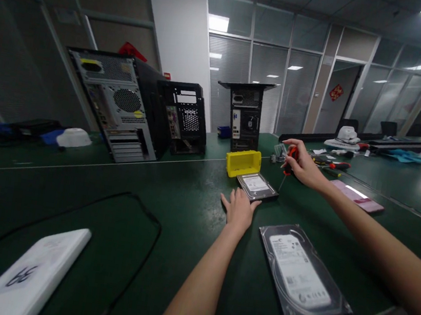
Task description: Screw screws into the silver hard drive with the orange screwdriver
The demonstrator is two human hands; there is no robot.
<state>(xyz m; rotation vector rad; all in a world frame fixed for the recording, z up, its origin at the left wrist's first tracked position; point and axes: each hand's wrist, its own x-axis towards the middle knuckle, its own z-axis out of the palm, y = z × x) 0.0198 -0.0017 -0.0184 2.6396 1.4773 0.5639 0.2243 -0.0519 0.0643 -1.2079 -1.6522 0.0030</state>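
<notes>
My right hand [299, 164] grips a screwdriver with a red and black handle [292, 160]. Its thin shaft points down beside the right end of a hard drive [257, 185]; whether the tip touches the drive I cannot tell. My left hand [240, 208] rests at the drive's near edge with its fingers spread. The drive lies flat, label up, in front of a yellow plastic bin [244, 163]. Closer to me, a second hard drive [298, 272] lies in a clear bag near the table's front edge.
Computer cases [123, 110] stand at the back left, another case [245, 118] behind the bin. A black cable [155, 222] curves across the green table [190, 196]. A white box [30, 273] lies front left; a pink case [360, 197] and pliers [337, 165] lie to the right.
</notes>
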